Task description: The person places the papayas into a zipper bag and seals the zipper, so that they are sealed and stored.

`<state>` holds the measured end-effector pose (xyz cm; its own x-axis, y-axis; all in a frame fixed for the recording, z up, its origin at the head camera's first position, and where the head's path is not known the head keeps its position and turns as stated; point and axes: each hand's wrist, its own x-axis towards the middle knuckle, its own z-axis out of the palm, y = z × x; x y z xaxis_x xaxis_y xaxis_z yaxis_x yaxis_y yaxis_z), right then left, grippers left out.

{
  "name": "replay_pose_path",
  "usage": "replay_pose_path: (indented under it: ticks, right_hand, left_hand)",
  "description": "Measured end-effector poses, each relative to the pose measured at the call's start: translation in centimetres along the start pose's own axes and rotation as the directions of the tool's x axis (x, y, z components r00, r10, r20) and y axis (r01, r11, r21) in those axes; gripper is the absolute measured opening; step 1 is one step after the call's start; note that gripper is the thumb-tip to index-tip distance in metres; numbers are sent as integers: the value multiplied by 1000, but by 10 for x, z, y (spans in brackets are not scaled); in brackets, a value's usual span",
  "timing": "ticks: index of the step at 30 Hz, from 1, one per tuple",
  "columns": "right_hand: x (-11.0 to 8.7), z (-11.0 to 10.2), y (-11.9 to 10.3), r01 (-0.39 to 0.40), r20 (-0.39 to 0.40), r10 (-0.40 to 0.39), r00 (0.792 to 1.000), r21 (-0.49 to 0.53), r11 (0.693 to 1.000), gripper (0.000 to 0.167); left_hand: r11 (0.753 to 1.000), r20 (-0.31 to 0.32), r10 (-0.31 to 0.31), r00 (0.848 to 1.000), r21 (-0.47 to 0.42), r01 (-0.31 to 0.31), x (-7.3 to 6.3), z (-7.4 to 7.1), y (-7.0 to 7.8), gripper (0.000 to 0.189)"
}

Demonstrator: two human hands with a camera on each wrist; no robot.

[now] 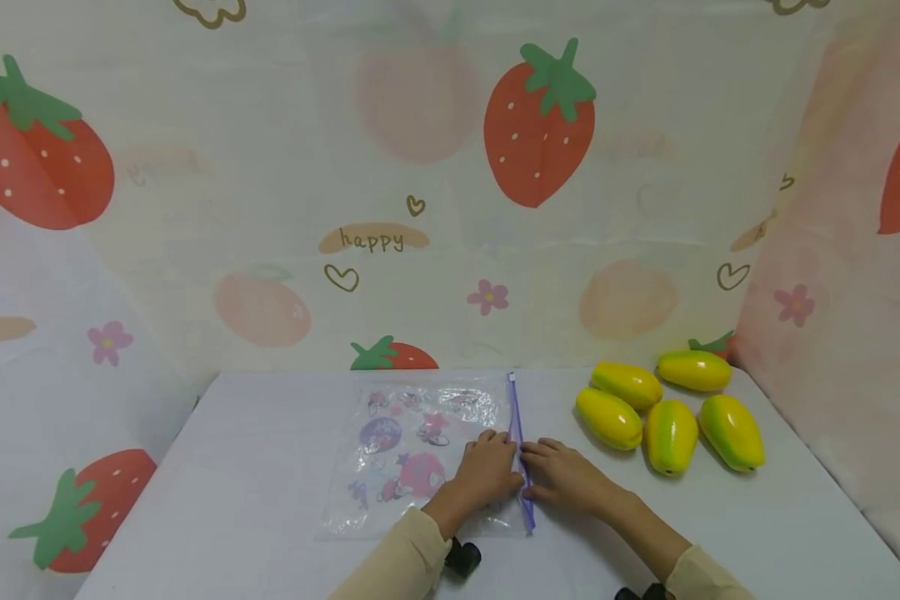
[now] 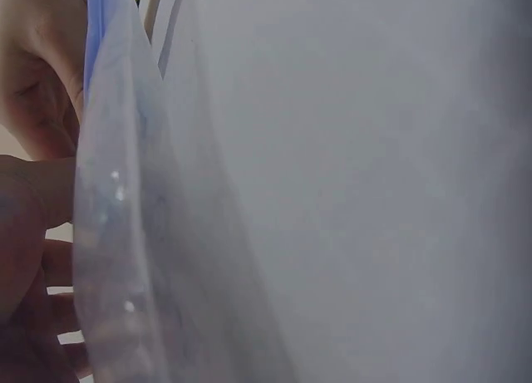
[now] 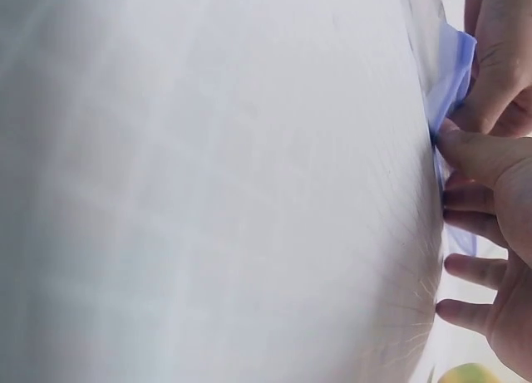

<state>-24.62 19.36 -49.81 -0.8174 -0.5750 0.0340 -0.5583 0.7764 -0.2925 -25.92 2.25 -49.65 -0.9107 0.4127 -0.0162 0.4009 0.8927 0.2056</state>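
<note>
A clear zip bag (image 1: 390, 500) with pink and purple cartoon prints lies flat on the white table, its purple zip strip (image 1: 515, 408) running along its right edge. My left hand (image 1: 483, 475) rests on the bag beside the strip, thumb and fingers gripping its edge. From the other side my right hand (image 1: 570, 479) holds the strip, its thumb (image 3: 474, 154) against the purple edge and the other fingers spread with tips low. In the left wrist view the bag's clear film (image 2: 116, 233) covers part of the fingertips.
Several yellow-green mango-like fruits (image 1: 671, 437) lie in a group on the right side of the table (image 1: 270, 467). A fabric backdrop (image 1: 435, 192) with strawberry prints stands behind and at both sides. Black wrist devices (image 1: 462, 560) sit under the forearms.
</note>
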Motion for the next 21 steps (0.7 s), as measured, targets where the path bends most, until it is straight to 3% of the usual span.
replay_pose_path:
  ticks: [4, 12, 21]
  right_hand:
    - [0, -1, -2, -7, -2, 7, 1000, 4, 1000, 56]
    - [1, 0, -2, -29, 9, 29, 1000, 22, 999, 56]
    - [1, -2, -4, -47, 13, 46, 999, 38, 998, 56]
  left_hand:
    - [1000, 14, 19, 1000, 6, -19, -1, 0, -2, 51]
    - [998, -24, 41, 999, 46, -40, -1, 0, -12, 54]
    - [997, 34, 36, 999, 67, -38, -8, -4, -10, 50]
